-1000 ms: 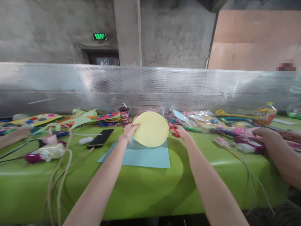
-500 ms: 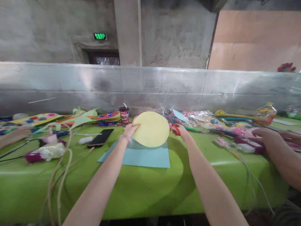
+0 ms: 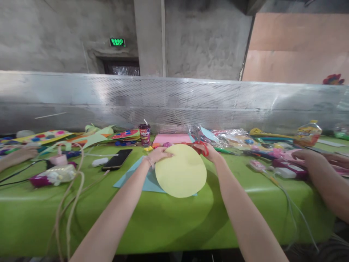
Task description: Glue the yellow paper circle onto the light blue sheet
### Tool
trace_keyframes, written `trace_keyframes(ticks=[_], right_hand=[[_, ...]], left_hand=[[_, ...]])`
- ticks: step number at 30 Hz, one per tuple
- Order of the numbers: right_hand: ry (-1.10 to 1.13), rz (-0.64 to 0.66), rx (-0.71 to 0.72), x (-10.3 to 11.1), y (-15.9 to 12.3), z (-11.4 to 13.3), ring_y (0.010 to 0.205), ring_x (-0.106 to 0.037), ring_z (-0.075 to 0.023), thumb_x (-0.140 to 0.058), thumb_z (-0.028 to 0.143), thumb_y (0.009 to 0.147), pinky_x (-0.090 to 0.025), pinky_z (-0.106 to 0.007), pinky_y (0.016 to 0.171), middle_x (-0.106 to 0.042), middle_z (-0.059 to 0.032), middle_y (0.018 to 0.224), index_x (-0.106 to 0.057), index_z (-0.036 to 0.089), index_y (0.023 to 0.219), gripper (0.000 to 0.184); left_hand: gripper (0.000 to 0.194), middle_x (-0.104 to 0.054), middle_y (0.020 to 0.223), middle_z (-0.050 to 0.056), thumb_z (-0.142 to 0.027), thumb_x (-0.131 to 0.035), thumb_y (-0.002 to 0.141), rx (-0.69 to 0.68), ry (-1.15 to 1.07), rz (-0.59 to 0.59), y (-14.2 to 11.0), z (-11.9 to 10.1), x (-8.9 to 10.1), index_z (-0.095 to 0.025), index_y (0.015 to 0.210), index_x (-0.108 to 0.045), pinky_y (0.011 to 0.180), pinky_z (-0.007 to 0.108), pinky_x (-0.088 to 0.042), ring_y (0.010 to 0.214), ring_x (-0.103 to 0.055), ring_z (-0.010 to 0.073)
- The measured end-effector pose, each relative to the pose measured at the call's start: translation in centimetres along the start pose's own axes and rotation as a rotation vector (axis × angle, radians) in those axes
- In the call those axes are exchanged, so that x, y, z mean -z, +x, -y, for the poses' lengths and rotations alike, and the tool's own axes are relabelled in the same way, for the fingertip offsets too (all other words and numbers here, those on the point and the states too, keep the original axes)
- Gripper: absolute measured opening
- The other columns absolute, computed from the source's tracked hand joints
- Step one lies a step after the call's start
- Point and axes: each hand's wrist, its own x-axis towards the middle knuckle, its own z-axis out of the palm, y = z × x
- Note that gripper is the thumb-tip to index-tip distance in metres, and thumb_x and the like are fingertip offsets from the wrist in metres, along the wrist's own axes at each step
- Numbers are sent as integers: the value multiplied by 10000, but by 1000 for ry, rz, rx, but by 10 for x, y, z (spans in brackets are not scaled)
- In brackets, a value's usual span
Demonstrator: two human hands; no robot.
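A yellow paper disc (image 3: 180, 171) lies tilted over a light blue sheet (image 3: 131, 176) on the green table (image 3: 163, 218). My left hand (image 3: 160, 154) grips the disc at its upper left edge, fingers laid across it. My right hand (image 3: 208, 152) is closed on red-handled scissors (image 3: 201, 146) just beyond the disc's upper right rim. A pink sheet (image 3: 171, 138) shows behind the disc.
A black phone (image 3: 117, 159), a dark drink cup (image 3: 144, 134), cords and a glue gun (image 3: 51, 175) lie at the left. Plastic packets and craft bits (image 3: 237, 137) crowd the right. Another person's hand (image 3: 308, 157) works at right, another (image 3: 16, 156) at far left. A perforated metal barrier (image 3: 174, 102) backs the table.
The yellow disc has come down from upright to lie low over the blue sheet, nearer to me. The pink sheet behind it is now uncovered. My right hand with the scissors moved slightly left.
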Motion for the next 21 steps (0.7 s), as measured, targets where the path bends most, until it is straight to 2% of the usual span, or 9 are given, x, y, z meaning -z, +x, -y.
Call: trace_keyframes(ticks=[3, 6, 12, 17, 21], right_hand=[[-28, 56, -32, -6, 0, -4, 571, -518, -74, -547, 306, 853, -450, -229, 529, -562, 23, 729, -575, 128, 845, 180], [-27, 36, -54, -10, 2, -8, 549, -509, -66, -548, 288, 854, -441, -212, 499, -557, 27, 724, -570, 127, 863, 163], [37, -160, -20, -6, 8, -9, 614, -547, -82, -546, 271, 856, -473, -230, 537, -580, 6, 804, -567, 129, 925, 159], [126, -366, 27, 1, 13, -10, 642, -558, -90, -531, 290, 866, -485, -242, 552, -583, -7, 852, -555, 136, 989, 198], [155, -412, 25, 2, 13, -10, 621, -553, -84, -525, 296, 870, -480, -231, 532, -583, -3, 833, -556, 135, 983, 200]], left_hand=[[337, -705, 748, 87, -308, -809, 497, -2, 46, 18, 4, 3, -2, -150, 779, -713, 513, 258, -510, 606, -654, 214], [352, -704, 745, 76, -318, -813, 490, -14, 61, 9, 8, 6, -1, -151, 781, -708, 520, 248, -505, 601, -650, 201], [474, -690, 916, 86, -403, -775, 569, -67, 9, -85, 8, 6, 2, -135, 942, -658, 635, 277, -520, 742, -650, 203], [295, -654, 960, 79, -315, -671, 749, -53, -28, -169, 14, 10, 4, -122, 964, -614, 700, 320, -524, 797, -629, 169], [206, -617, 959, 55, -271, -566, 846, -53, -14, -265, 19, 15, 8, -118, 983, -583, 718, 340, -518, 819, -608, 154]])
